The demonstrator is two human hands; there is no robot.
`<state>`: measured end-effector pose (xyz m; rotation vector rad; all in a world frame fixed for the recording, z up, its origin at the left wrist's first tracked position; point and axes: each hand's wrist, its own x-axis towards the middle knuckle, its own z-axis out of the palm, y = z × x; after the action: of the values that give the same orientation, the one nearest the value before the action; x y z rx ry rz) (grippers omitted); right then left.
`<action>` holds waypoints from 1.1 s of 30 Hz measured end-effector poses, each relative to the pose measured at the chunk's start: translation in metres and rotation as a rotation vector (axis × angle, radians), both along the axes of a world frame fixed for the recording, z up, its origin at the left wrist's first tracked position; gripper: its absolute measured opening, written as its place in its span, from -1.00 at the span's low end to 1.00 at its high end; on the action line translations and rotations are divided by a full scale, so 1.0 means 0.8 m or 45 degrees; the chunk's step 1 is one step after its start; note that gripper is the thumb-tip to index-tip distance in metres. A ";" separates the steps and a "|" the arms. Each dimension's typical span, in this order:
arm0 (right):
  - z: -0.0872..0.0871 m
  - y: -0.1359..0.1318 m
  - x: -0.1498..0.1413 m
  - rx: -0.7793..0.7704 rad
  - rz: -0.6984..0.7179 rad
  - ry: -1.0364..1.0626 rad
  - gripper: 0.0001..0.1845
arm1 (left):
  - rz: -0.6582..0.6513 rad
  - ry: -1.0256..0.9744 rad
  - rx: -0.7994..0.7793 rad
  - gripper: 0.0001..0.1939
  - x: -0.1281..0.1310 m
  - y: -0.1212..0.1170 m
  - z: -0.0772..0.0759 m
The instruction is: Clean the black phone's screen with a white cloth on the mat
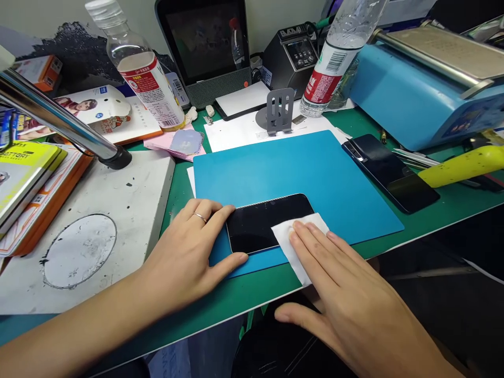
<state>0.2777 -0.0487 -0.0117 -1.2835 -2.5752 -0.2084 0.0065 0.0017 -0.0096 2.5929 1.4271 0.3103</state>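
A smartphone [254, 223] lies with its dark screen up on a blue mat [275, 163]. My left hand [192, 247] has a ring on one finger and grips the phone's left end, thumb at the near edge and forefinger at the far corner. Under the fingers of my right hand [334, 278] is a white wipe [297, 257], pressed onto the phone's right end. These fingers are straight and together, with the thumb held apart below. Part of the wipe hangs over the phone's near edge; its underside is hidden.
Another dark phone [394, 173] lies on the mat's right edge, by a yellow handle [464, 165]. Behind stand a grey phone stand [280, 111], two bottles and a blue machine [409, 94]. At left, a metal post [79, 113] rises near stacked boxes [31, 194].
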 end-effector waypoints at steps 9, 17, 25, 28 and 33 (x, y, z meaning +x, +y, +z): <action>-0.009 0.043 -0.085 -0.289 0.047 0.071 0.35 | 0.000 -0.009 -0.016 -0.43 0.000 0.000 -0.002; -0.010 0.029 -0.077 -0.320 0.219 0.084 0.26 | 0.000 -0.005 -0.022 -0.44 0.002 0.000 -0.001; -0.011 0.029 -0.020 -0.180 0.116 -0.016 0.24 | -0.003 0.020 0.011 -0.39 0.000 -0.001 0.000; -0.009 0.026 -0.005 -0.163 0.071 -0.048 0.21 | 0.009 0.011 0.000 -0.40 0.000 -0.001 0.001; -0.007 0.030 0.005 -0.171 0.065 -0.063 0.13 | 0.022 -0.009 -0.037 -0.37 0.002 0.000 0.004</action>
<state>0.2817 -0.0247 -0.0175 -1.2707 -2.7011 -0.0592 0.0084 0.0014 -0.0066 2.5553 1.4417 0.2983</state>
